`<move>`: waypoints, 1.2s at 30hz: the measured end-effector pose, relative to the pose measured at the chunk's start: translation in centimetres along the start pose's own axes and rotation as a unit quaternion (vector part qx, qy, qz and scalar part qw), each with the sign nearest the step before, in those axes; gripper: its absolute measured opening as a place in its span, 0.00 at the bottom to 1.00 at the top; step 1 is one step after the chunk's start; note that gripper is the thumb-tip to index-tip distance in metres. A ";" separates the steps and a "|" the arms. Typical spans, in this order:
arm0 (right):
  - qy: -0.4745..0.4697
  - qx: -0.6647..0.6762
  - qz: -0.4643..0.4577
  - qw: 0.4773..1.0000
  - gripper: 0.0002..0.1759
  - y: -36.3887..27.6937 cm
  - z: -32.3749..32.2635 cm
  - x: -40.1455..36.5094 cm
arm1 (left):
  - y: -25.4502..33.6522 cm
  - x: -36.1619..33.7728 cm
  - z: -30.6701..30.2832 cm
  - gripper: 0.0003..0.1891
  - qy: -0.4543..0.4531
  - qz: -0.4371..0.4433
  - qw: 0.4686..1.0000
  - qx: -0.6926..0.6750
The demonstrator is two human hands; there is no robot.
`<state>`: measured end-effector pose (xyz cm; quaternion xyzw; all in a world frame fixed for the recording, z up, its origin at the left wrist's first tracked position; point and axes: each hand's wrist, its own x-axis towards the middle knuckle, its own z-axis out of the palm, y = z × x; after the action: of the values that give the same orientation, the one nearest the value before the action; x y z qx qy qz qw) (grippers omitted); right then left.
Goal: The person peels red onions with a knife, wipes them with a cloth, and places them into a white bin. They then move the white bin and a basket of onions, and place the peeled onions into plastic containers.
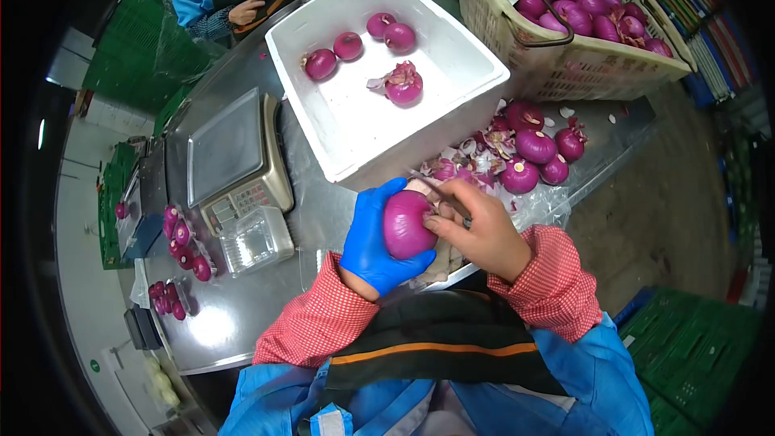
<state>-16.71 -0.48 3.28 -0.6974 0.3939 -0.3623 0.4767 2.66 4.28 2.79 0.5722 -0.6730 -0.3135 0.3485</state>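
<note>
My left hand (pixel 373 238), in a blue glove, is wrapped round a large peeled-looking red onion (pixel 408 224). My bare right hand (pixel 482 230) is closed at the onion's right side, its thumb and fingertips against the skin. A small knife (pixel 428 182), mostly hidden by the fingers, appears to be in that hand, its thin blade pointing up and left. Just beyond my hands lie loose onion skins (pixel 468 163). Several red onions (pixel 519 175) rest on the table to the right of the skins.
A white foam box (pixel 355 145) holds several onions; behind it stands a full cream crate (pixel 557 64). On the left are a scale (pixel 242 161), a clear plastic tray (pixel 257 238) and packed onions (pixel 187 246). Across the table a co-worker's hand (pixel 246 11) is near another onion.
</note>
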 end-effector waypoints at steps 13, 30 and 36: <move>0.148 -0.120 0.018 0.982 0.23 3.7 -1.2 -0.5 | -4.5 -0.1 1.0 0.38 -0.068 -0.180 0.886 -0.421; 0.025 -0.105 0.124 0.986 0.12 7.8 3.9 -5.1 | -9.4 -5.8 0.1 0.46 0.016 -0.379 0.521 -0.765; 0.035 -0.069 -0.118 0.990 0.13 1.8 6.1 -3.0 | -7.1 -3.3 3.2 0.34 -0.073 -0.310 0.562 -0.764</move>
<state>-12.96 4.15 -0.53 -0.7572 0.3497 -0.4118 0.3672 4.26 6.60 -5.15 0.2412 0.0133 -0.8397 0.4864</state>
